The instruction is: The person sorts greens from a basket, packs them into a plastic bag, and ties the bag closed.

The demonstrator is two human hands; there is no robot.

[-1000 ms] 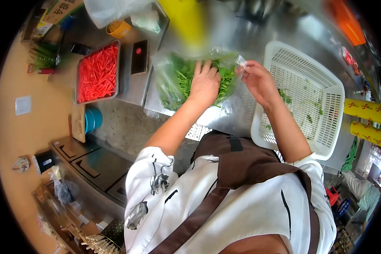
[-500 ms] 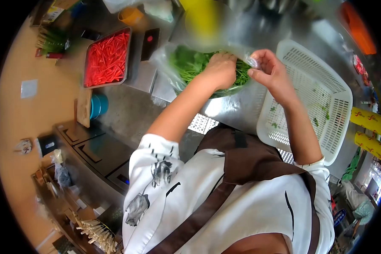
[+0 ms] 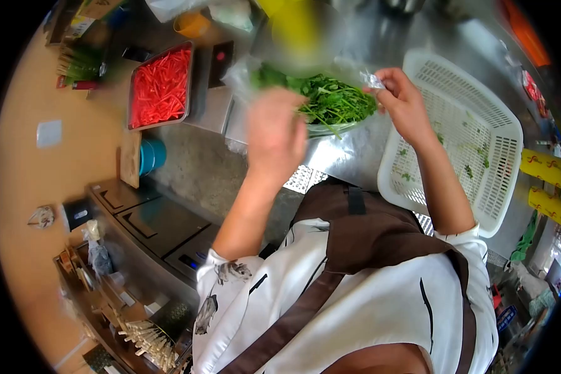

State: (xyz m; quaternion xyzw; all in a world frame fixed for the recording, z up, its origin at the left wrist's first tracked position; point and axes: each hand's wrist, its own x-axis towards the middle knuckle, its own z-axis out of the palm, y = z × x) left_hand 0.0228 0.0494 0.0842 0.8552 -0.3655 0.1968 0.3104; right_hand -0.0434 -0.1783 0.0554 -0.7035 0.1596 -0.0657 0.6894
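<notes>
Leafy greens [image 3: 340,100] fill a clear plastic bag [image 3: 324,129] on the steel counter [image 3: 346,156]. My left hand [image 3: 274,128], smeared by motion, is over the bag's left side, and its fingers cannot be made out clearly. At the bag's right edge my right hand [image 3: 402,100] pinches the gathered plastic between thumb and fingers. Just right of that hand stands a white perforated basket [image 3: 508,168] with a few leaf scraps in it; my right forearm passes over its near left side.
Left of the bag are a metal tray of red strips [image 3: 161,87] and a dark flat device [image 3: 220,62]. An orange tub [image 3: 192,23] stands behind them. A blurred yellow object [image 3: 296,28] is beyond the bag. Yellow rolls [image 3: 542,168] lie right of the basket.
My left hand has come up out of the greens and moved left toward me, exposing more leaves. My right hand keeps its pinch on the bag's edge.
</notes>
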